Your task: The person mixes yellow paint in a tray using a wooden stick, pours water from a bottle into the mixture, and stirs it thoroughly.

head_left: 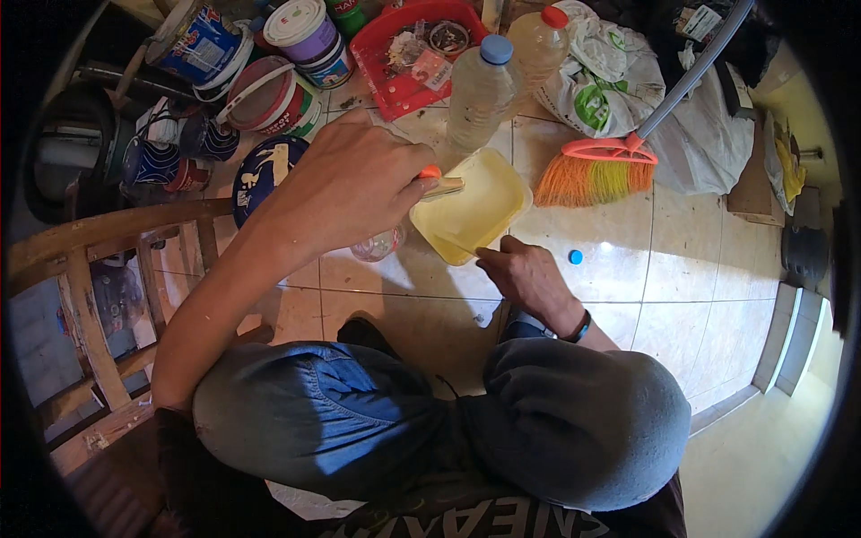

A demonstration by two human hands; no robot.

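Observation:
A shallow, pale yellow plastic tub (480, 202) with rounded corners is in front of me, above the tiled floor. My left hand (363, 179) is closed over its left side and grips a small orange-and-tan tool (444, 187); the palm hides most of it, so I cannot tell its exact kind. At the tub's near right corner, my right hand (531, 280) pinches the rim, its fingers closed. A clear plastic container (378, 245) lies partly hidden under my left wrist. Just beyond the tub stands a clear bottle with a blue cap (482, 90).
A red dustpan (381, 63) holding debris and a red-capped bottle (541, 49) are at the back. Right of them are an orange-and-yellow broom (596, 170) and white plastic bags (700, 134). Paint buckets (273, 94) and a wooden chair (90, 314) line the left. A loose blue cap (575, 257) lies on the tiles.

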